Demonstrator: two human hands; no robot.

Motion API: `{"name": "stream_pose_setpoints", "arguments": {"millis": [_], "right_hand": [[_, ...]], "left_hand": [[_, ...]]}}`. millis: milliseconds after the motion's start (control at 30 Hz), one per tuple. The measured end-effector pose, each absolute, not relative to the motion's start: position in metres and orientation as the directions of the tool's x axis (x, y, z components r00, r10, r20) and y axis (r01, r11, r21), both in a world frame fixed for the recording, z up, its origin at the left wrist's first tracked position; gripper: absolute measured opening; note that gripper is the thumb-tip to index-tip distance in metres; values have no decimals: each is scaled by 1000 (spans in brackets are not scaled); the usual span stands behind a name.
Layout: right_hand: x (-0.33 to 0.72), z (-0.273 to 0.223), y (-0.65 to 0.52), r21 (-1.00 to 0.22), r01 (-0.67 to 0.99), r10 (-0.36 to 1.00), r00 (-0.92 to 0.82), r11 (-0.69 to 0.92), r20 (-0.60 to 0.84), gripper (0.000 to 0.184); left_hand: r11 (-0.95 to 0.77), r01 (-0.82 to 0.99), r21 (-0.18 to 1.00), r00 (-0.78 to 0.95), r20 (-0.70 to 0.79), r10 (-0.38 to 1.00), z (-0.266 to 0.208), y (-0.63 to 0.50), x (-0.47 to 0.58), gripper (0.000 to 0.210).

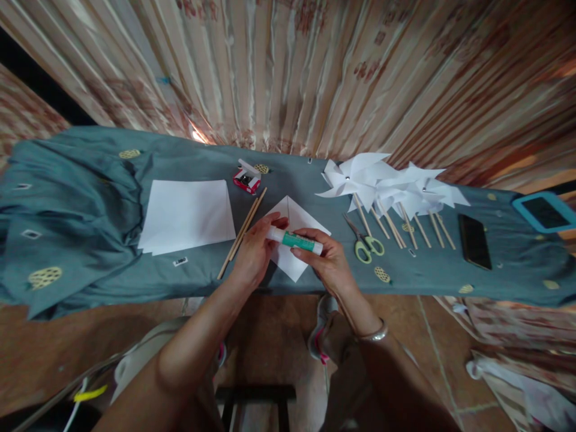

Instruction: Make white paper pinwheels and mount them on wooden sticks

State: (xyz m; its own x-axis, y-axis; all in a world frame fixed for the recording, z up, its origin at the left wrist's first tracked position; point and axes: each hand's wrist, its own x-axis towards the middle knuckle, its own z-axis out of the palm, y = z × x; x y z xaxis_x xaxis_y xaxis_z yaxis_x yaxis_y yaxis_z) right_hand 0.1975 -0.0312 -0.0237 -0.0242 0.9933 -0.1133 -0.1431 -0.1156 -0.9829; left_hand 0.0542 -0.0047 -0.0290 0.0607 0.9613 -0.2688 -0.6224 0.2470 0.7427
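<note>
A white and green glue stick lies level between both hands, above a white paper square turned cornerwise, with a crease or cut line near its far corner. My left hand grips the glue stick's left end, and my right hand closes on its right end. Left of my left hand, thin wooden sticks lie aslant. Green-handled scissors rest to the right of my right hand, their blades partly spread and pointing away.
Several white paper pinwheels on wooden sticks overlap at the right. Beyond them lie a dark phone and a blue-framed device. A white paper stack and an opened red box sit leftward on the green tablecloth.
</note>
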Motion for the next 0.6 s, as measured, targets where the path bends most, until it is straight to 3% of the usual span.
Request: {"name": "stream_pose_setpoints", "arguments": {"millis": [100,233,433,600], "right_hand": [[192,-26,-33,-953,-258,986,-8,-160,-164,30],[183,-27,-35,-794,-527,945,-58,-302,-321,30],[180,-26,-35,-614,-707,914,-119,-352,-387,28],[176,-26,-36,-591,-711,910,-176,-381,-375,30]], "left_hand": [[212,-583,784,43,-230,972,-28,-7,55,32],[272,-580,768,122,-248,961,-21,-8,53,33],[297,-652,698,212,-208,955,-15,-11,49,60],[297,-548,782,222,-207,953,-16,-12,50,34]]}}
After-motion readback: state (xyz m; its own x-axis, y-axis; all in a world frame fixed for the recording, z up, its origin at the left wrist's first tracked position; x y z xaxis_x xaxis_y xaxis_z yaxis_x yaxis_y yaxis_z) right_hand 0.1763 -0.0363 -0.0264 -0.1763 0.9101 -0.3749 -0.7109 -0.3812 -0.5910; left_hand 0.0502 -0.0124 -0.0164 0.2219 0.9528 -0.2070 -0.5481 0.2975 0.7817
